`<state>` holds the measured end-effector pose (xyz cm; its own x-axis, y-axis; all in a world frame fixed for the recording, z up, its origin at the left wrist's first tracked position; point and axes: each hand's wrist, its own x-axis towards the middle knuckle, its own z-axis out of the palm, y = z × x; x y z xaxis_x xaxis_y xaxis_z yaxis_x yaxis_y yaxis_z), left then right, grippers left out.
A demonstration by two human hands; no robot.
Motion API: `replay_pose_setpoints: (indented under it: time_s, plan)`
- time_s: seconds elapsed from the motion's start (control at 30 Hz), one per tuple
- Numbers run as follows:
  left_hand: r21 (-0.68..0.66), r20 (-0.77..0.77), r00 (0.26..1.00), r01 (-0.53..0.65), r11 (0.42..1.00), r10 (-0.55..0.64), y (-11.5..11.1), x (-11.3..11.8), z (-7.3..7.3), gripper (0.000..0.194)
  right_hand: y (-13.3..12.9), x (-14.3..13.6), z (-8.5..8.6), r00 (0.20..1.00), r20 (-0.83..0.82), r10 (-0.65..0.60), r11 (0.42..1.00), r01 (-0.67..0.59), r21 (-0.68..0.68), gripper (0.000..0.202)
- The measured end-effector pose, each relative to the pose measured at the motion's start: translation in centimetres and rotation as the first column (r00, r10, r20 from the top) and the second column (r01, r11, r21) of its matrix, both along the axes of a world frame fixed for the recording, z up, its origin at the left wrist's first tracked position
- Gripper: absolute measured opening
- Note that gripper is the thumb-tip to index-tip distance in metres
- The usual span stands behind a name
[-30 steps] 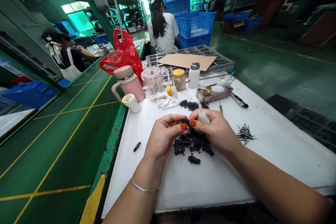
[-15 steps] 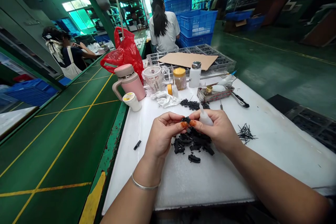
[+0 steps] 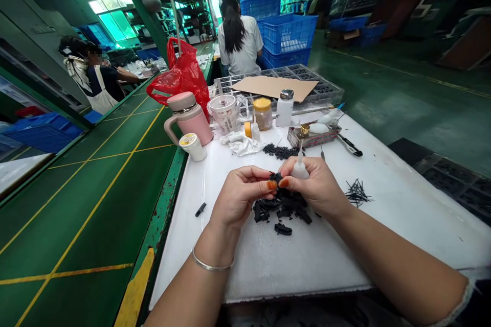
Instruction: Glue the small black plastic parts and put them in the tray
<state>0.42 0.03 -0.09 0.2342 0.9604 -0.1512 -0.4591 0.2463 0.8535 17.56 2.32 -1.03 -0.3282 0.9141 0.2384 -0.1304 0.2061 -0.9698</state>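
My left hand (image 3: 236,196) is closed, its thumb and fingers pinching a small black plastic part (image 3: 275,178). The fingertips of my right hand (image 3: 318,179) meet the same part from the other side. Tucked in that right hand is a white squeeze bottle (image 3: 299,169) with a thin nozzle pointing up. Just below lies a pile of black plastic parts (image 3: 284,204), partly hidden by my hands. One loose black part (image 3: 283,229) sits nearer to me, another black piece (image 3: 200,209) off to the left. Small black rings (image 3: 279,151) are heaped beyond my fingers.
Thin black pins (image 3: 358,192) lie to the right, near a utility knife (image 3: 350,145) and a small tray (image 3: 314,136). A pink mug (image 3: 191,120), white tub (image 3: 192,147), clear cup (image 3: 223,112) and jars stand behind. A green conveyor (image 3: 92,204) runs left; a co-worker (image 3: 240,36) sits ahead.
My right hand has turned slightly, and the squeeze bottle's nozzle stands more upright. The black part has shifted a little to the right between my fingertips.
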Motion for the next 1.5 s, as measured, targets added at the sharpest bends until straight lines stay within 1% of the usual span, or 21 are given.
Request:
replay_pose_setpoints:
  time_s: [0.13,0.23,0.4,0.53,0.7,0.83,0.9,0.97,1.07,1.13,1.2,1.33,1.5]
  plan:
    - [0.003,0.001,1.000,-0.007,1.000,0.007,0.0,-0.1,0.0,0.024,-0.2,-0.1,0.0,0.999,0.001,-0.041,0.999,0.041,-0.009,0.023]
    - [0.022,-0.013,0.999,-0.036,0.999,0.036,0.0,0.0,0.0,0.025,-0.4,-0.2,0.1,0.997,0.024,-0.067,0.998,0.067,-0.008,0.024]
    - [0.102,-0.075,0.992,-0.097,0.990,0.105,0.0,0.1,-0.3,0.024,-0.6,-0.4,0.3,0.989,0.083,-0.125,0.992,0.126,-0.007,0.027]
    - [0.148,-0.122,0.982,-0.125,0.981,0.143,0.1,0.1,-0.5,0.022,-0.7,-0.4,0.4,0.989,0.067,-0.131,0.990,0.134,-0.043,0.027]
    - [0.148,-0.149,0.985,-0.066,0.987,0.088,0.0,0.0,-0.2,0.024,-0.4,-0.1,0.5,0.991,0.054,-0.124,0.990,0.127,-0.059,0.025]
    - [0.139,-0.133,0.991,0.006,0.990,0.012,0.0,-0.2,0.1,0.025,-0.1,0.1,0.2,0.997,-0.007,-0.080,0.993,0.080,-0.086,0.026]
    - [0.135,-0.124,0.992,0.011,0.991,0.006,0.1,-0.5,0.2,0.027,0.0,0.2,-0.1,0.996,-0.053,-0.065,0.993,0.059,-0.106,0.026]
    - [0.125,-0.121,0.991,-0.034,0.992,0.049,0.3,-0.9,0.2,0.029,0.1,0.3,-0.3,0.994,-0.094,-0.059,0.992,0.047,-0.121,0.026]
    - [0.115,-0.120,0.978,-0.154,0.981,0.168,0.7,-1.9,0.3,0.030,0.3,0.3,-0.4,0.990,-0.131,-0.054,0.989,0.035,-0.141,0.024]
    - [0.128,-0.109,0.964,-0.229,0.965,0.244,1.1,-2.6,0.3,0.030,0.3,0.3,-0.2,0.987,-0.156,-0.046,0.983,0.017,-0.183,0.025]
    - [0.151,-0.100,0.950,-0.278,0.949,0.295,1.4,-3.2,0.2,0.030,0.4,0.3,0.2,0.980,-0.197,-0.040,0.968,-0.010,-0.250,0.027]
    - [0.189,-0.143,0.926,-0.320,0.928,0.349,1.9,-4.0,-0.1,0.029,0.6,0.5,0.6,0.961,-0.275,-0.038,0.929,-0.067,-0.365,0.026]
    - [0.215,-0.233,0.900,-0.321,0.922,0.368,2.2,-4.2,-0.4,0.029,0.8,0.6,0.7,0.944,-0.331,-0.015,0.903,-0.129,-0.409,0.020]
